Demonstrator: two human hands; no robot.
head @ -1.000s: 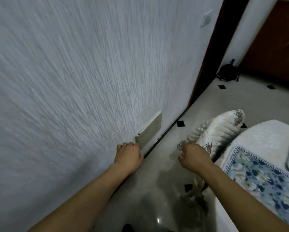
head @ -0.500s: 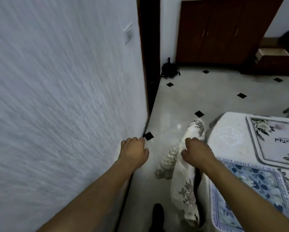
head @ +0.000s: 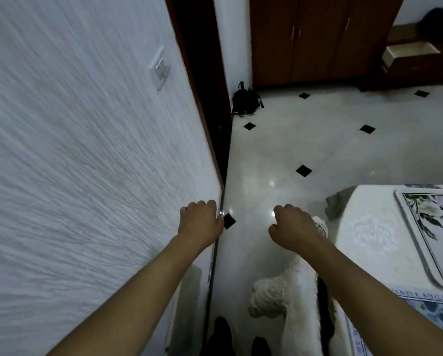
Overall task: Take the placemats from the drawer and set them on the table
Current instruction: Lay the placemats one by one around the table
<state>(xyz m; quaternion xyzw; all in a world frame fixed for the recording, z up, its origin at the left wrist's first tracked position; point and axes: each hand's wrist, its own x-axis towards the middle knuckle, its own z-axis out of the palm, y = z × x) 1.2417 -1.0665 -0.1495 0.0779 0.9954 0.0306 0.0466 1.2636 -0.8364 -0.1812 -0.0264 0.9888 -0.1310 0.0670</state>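
Head view: left hand (head: 201,222) and right hand (head: 292,224) both curled into fists, gripping nothing.

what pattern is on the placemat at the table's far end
The placemat shows white flowers, dark leaves, thin dark border; head view.

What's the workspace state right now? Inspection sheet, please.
Surface: table in white cloth, at right.
Job's things: white placemat and blue placemat lie on it; drawer open, far right.
Clutter: black bag on floor; covered chair beside table.
Grippers: left hand curled, holding nothing; right hand curled, grip unclear.
Cables: nothing seen.
Surroundings: textured wall, dark doorway, wooden wardrobe, tiled floor.
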